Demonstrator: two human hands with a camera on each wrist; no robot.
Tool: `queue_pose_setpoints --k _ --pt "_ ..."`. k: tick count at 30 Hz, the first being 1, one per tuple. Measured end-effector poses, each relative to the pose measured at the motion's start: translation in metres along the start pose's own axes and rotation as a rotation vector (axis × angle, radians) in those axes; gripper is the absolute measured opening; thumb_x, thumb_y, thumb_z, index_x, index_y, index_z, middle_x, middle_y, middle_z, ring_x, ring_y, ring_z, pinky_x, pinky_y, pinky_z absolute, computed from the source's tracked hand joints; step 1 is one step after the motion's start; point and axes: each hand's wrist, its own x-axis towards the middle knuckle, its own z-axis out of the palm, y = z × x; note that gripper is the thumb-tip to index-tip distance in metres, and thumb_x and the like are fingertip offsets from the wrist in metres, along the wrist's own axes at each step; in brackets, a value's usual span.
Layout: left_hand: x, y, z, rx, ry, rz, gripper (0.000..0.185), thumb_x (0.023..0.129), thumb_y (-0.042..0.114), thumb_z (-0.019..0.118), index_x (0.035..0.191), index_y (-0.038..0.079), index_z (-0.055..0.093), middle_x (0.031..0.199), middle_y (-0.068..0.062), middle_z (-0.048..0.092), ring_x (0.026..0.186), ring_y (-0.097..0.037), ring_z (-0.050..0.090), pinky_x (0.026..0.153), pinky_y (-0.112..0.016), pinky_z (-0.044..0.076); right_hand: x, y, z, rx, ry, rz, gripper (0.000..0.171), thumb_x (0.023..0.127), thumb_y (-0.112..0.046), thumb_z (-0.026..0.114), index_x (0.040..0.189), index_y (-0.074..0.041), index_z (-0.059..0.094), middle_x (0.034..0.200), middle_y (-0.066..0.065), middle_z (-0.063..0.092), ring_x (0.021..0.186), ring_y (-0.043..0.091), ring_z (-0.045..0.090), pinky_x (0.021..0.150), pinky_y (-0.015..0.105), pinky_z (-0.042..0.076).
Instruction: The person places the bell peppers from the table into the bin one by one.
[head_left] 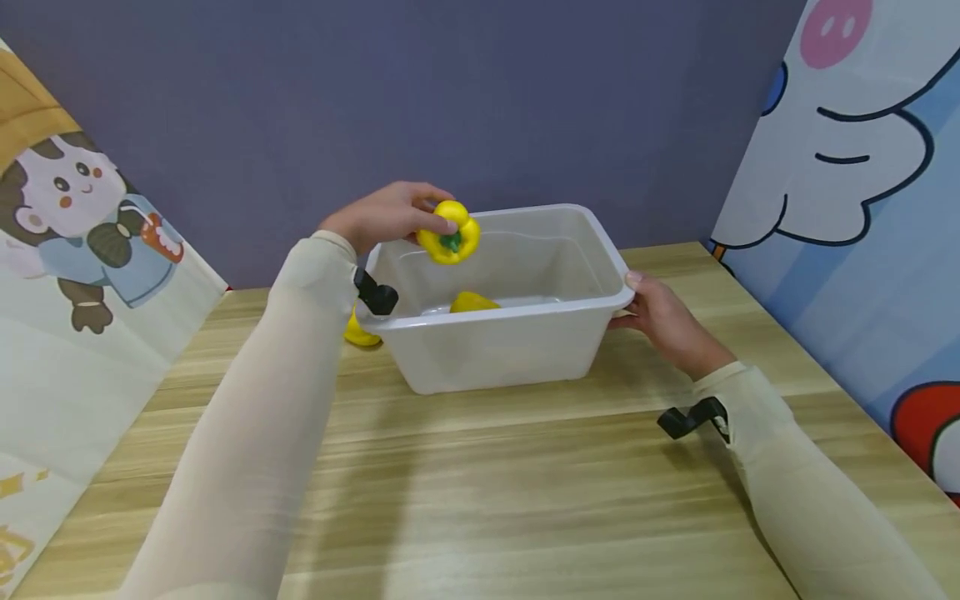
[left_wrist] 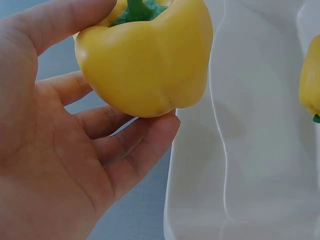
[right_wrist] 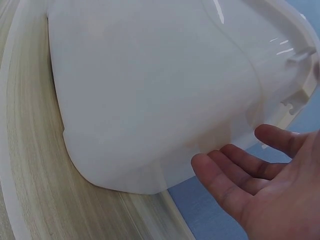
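Note:
My left hand holds a yellow bell pepper with a green stem above the left end of a white plastic bin. In the left wrist view, the thumb lies near the stem of this pepper and the fingers reach underneath. My right hand grips the bin's right rim, thumb on top and fingers below; the right wrist view has those fingers by the outer wall. Inside the bin lies another yellow pepper, partly hidden by the front wall.
Another yellow object sits on the wooden table left of the bin, partly covered by the arm and bin. A dark blue-grey panel stands behind. Cartoon-printed panels flank the table on the left and right.

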Motion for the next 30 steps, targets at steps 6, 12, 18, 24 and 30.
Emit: queue_pose_setpoints --k 6,12,18,24,30 --pt "0.012 0.000 0.006 -0.038 -0.006 0.009 0.063 0.095 0.034 0.069 0.151 0.018 0.043 0.137 -0.002 0.053 0.116 -0.020 0.055 0.103 -0.040 0.047 -0.003 -0.001 -0.001 -0.016 0.003 0.008 0.063 0.108 -0.049 0.033 0.153 -0.005 0.036 0.146 0.021 0.041 0.121 0.018 0.052 0.088 0.032 0.054" --pt "0.024 -0.001 0.011 -0.054 -0.001 0.004 0.063 0.094 0.034 0.070 0.150 0.017 0.044 0.136 -0.001 0.054 0.113 -0.021 0.057 0.102 -0.040 0.047 -0.003 -0.002 -0.002 -0.021 0.001 0.006 0.062 0.109 -0.048 0.032 0.153 -0.006 0.037 0.146 0.020 0.042 0.122 0.019 0.052 0.089 0.033 0.053" --pt "0.033 0.000 0.018 -0.070 -0.008 -0.007 0.062 0.094 0.031 0.070 0.149 0.016 0.045 0.134 -0.002 0.054 0.111 -0.022 0.058 0.098 -0.037 0.050 -0.002 0.000 -0.001 -0.004 0.006 0.004 0.060 0.109 -0.046 0.033 0.150 -0.003 0.040 0.141 0.018 0.047 0.119 0.018 0.054 0.088 0.034 0.054" --pt "0.040 0.004 0.025 -0.068 -0.018 -0.009 0.059 0.095 0.029 0.069 0.148 0.016 0.046 0.133 -0.002 0.053 0.110 -0.022 0.058 0.094 -0.034 0.052 -0.002 0.001 0.002 0.058 0.029 0.001 0.052 0.108 -0.040 0.039 0.141 0.000 0.048 0.124 0.001 0.061 0.112 0.015 0.059 0.086 0.036 0.055" --pt "0.045 0.006 0.029 -0.074 -0.029 0.011 0.061 0.095 0.028 0.069 0.149 0.015 0.045 0.136 -0.004 0.053 0.113 -0.023 0.057 0.102 -0.041 0.048 -0.002 0.001 -0.001 0.047 0.021 -0.014 0.053 0.109 -0.040 0.038 0.144 0.000 0.046 0.126 0.000 0.060 0.114 0.016 0.058 0.086 0.036 0.055"
